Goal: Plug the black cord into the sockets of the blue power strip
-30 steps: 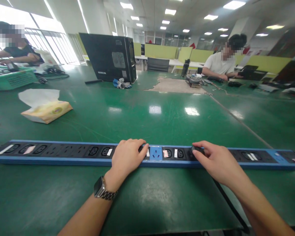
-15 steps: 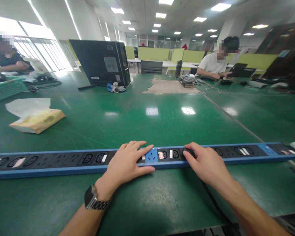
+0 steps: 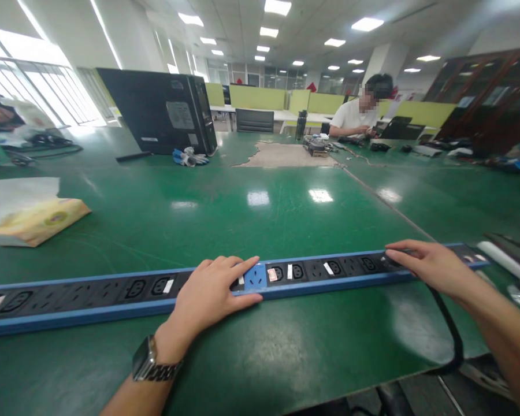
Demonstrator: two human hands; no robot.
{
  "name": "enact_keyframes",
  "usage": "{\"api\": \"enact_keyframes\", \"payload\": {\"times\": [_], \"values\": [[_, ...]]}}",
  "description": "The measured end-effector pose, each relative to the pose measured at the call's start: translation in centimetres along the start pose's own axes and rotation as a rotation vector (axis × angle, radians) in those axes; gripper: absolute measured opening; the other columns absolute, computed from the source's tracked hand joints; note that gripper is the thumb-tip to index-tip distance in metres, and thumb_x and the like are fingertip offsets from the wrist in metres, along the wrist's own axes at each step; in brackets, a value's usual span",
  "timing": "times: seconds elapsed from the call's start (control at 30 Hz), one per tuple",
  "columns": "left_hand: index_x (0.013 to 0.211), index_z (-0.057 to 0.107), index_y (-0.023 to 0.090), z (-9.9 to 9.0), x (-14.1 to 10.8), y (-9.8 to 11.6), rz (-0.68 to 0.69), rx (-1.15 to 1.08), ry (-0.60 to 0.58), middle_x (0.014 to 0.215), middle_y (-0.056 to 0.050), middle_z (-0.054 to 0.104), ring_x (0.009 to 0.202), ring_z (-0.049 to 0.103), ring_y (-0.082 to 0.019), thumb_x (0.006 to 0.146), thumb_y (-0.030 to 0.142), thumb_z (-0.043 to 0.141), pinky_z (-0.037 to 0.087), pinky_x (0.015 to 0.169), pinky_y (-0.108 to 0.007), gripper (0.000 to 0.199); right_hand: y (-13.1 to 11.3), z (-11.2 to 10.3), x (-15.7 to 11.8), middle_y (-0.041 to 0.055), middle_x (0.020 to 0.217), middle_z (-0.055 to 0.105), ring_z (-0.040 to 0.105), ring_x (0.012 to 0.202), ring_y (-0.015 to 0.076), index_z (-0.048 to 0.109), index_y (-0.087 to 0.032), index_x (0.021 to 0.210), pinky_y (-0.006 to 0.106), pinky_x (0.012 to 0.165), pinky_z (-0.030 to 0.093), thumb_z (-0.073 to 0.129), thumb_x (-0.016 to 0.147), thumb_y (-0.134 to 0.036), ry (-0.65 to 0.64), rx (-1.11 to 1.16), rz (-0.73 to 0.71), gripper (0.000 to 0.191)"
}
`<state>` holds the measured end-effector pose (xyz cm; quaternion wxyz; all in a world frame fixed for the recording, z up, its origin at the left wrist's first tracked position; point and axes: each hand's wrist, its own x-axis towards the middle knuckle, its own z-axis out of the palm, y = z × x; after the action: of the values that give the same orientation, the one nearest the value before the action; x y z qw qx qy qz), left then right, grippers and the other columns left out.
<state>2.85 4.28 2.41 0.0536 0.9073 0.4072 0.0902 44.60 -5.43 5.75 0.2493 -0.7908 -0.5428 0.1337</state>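
Observation:
A long blue-and-black power strip [image 3: 316,283] lies across the table in front of me, with rows of sockets and a few white stickers. My left hand [image 3: 216,289], with a watch on the wrist, grips the strip across its width beside a blue socket [image 3: 255,277]. Toward the strip's right end, my right hand [image 3: 429,264] is closed on a dark plug [image 3: 390,262], mostly hidden by the fingers. From under that hand a black cable [image 3: 453,329] curves down past the table's front edge. Whether the plug sits in a socket cannot be made out.
A tissue pack [image 3: 39,222] lies at the left on the green table [image 3: 199,219]. Farther back stand a black computer case [image 3: 156,112] and gloves [image 3: 190,157]. A person [image 3: 351,118] sits across the table; another is partly visible at the far left.
My right hand has moved right along the strip with the plug and cable. My left hand keeps its grip near the blue socket. The view has shifted to the right.

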Motion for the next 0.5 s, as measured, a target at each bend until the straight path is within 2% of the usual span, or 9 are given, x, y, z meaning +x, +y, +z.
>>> {"api": "enact_keyframes", "payload": {"times": [0.13,0.3,0.5], "values": [[0.138,0.047,0.035,0.0,0.0,0.0,0.003,-0.005,0.000,0.123,-0.004,0.064,0.106,0.060,-0.025,0.078,0.071,0.049,0.045,0.087,-0.041,0.070,1.8,0.5,0.6,0.0038,0.071,0.070,0.064,0.064,0.0207,0.074,-0.021,0.096,0.031,0.056,0.045,0.055,0.074,-0.064,-0.013,-0.115,0.021,0.052],[0.139,0.046,0.034,-0.1,0.0,0.0,-0.006,-0.001,-0.016,0.123,-0.004,0.063,0.106,0.059,-0.025,0.079,0.071,0.049,0.045,0.088,-0.042,0.070,1.9,0.3,1.0,0.0046,0.085,0.074,0.067,0.076,0.0239,0.074,-0.023,0.097,0.033,0.065,0.048,0.053,0.077,-0.062,-0.011,-0.226,0.004,0.049],[0.139,0.046,0.035,0.0,0.0,0.0,0.000,-0.001,-0.005,0.122,-0.003,0.064,0.105,0.060,-0.024,0.079,0.071,0.048,0.045,0.087,-0.040,0.069,1.9,1.4,1.1,0.0065,0.089,0.074,0.068,0.082,0.0256,0.073,-0.022,0.094,0.035,0.070,0.049,0.049,0.082,-0.056,0.006,-0.371,-0.080,0.044]]}}
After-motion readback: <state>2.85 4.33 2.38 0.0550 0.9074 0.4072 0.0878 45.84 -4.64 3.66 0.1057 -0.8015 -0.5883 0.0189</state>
